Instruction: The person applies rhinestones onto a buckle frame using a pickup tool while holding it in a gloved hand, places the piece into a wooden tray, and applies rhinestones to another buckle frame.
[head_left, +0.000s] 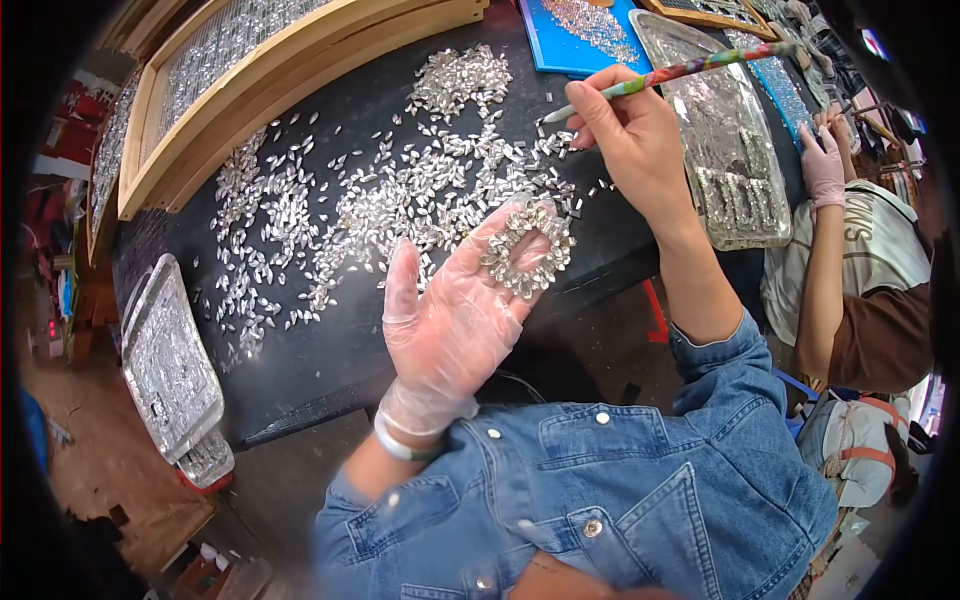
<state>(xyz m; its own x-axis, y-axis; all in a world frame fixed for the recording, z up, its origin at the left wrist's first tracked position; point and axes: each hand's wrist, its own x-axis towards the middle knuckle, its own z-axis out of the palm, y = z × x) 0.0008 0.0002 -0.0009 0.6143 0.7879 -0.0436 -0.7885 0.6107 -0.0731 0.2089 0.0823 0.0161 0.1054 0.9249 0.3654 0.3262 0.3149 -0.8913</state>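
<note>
My left hand (445,320), in a clear plastic glove, is turned palm up with its thumb out to the side. A ring-shaped rhinestone ornament (552,262) lies across its fingers, which are partly hidden under it. Bare and pinched, my right hand (632,135) grips a slim pencil-like stick (665,74) with a multicoloured wrap. The stick's pale, pointed end is down near some loose stones at the right of the spread. Silvery loose rhinestones (390,195), several of them leaf-shaped and others small bars, cover the black table (330,365) beyond my left hand.
Wooden-framed trays (290,90) stand at the upper left. A clear plastic tray (175,350) sits at the table's left edge, and another silvery tray (715,110) lies to the right. A blue tray (545,45) is at the back. Another person's gloved hand (822,165) works at far right.
</note>
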